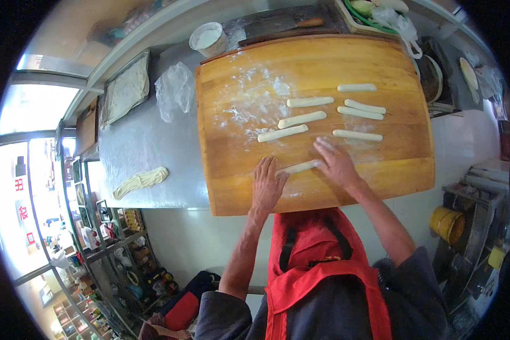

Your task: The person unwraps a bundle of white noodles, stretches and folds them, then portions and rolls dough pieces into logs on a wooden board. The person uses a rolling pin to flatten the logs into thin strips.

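Note:
A pale dough strip [298, 167] lies near the front of the floured wooden board [255, 199], between my two hands. My left hand [268, 185] has its left end between the thumb and the outstretched fingers. At the right end, my right hand [339, 163] touches the strip with its thumb side; its fingertips are slightly blurred. Farther back rest several more dough strips: one close to my left hand [283, 133], one beyond my right hand [357, 135], and a touching pair [361, 110]. Loose flour [248, 112] covers the board's left half.
A twisted dough piece [141, 182] and a clear plastic bag [175, 91] lie on the metal counter [161, 136]. Behind the board are a flour tub [208, 39] and a wooden-handled cleaver [276, 26]. A cloth-covered tray [127, 89] stands far left, a vegetable basket [365, 26] back right.

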A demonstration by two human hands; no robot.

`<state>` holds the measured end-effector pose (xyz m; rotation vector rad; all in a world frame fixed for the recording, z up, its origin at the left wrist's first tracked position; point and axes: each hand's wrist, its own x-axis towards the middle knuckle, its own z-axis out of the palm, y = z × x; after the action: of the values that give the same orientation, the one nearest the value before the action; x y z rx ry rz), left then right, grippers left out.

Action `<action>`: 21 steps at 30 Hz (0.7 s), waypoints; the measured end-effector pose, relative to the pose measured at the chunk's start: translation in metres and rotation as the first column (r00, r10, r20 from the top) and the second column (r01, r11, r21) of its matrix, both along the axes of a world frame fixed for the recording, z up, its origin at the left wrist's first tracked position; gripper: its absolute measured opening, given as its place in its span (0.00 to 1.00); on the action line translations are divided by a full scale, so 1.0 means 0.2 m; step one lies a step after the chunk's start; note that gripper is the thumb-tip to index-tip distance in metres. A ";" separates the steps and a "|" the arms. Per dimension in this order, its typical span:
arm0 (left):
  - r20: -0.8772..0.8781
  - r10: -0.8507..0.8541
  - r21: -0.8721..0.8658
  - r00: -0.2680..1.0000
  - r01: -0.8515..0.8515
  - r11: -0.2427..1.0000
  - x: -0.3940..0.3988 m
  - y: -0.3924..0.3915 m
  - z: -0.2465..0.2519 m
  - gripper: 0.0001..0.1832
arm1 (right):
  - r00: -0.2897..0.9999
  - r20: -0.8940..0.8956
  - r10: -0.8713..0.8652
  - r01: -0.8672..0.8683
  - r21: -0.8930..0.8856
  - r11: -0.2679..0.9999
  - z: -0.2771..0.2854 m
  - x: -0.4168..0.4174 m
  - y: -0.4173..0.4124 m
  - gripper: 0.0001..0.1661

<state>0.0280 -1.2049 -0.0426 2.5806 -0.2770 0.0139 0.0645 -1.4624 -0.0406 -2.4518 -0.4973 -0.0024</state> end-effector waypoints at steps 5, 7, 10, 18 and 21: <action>-0.021 -0.107 0.027 0.994 0.107 0.994 -0.01 0.08 0.01 0.26 | 0.980 0.113 0.163 -0.154 -0.083 0.985 -0.03 -0.02 0.17 0.26; 0.003 -0.117 0.005 0.993 0.117 0.993 0.00 0.07 -0.01 0.24 | 0.976 0.105 0.192 -0.176 -0.147 0.973 -0.06 -0.02 0.18 0.21; 0.045 -0.150 -0.038 0.988 0.152 0.988 0.00 0.06 -0.03 0.21 | 0.974 -0.011 0.227 -0.226 -0.176 0.958 -0.09 -0.05 0.15 0.17; 0.007 -0.236 0.013 0.972 0.236 0.972 -0.23 -0.10 0.00 0.25 | 0.989 -0.035 0.145 -0.149 -0.180 0.972 0.01 -0.40 -0.04 0.20; 0.026 -0.202 0.071 0.979 0.200 0.977 -0.35 -0.20 0.02 0.34 | 0.995 -0.032 0.092 -0.096 -0.185 0.978 0.07 -0.54 0.03 0.30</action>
<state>-0.0411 -1.2439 -0.0387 2.6096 -0.5587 -0.0267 -0.0445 -1.4565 -0.0266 -2.6041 -0.6276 0.1166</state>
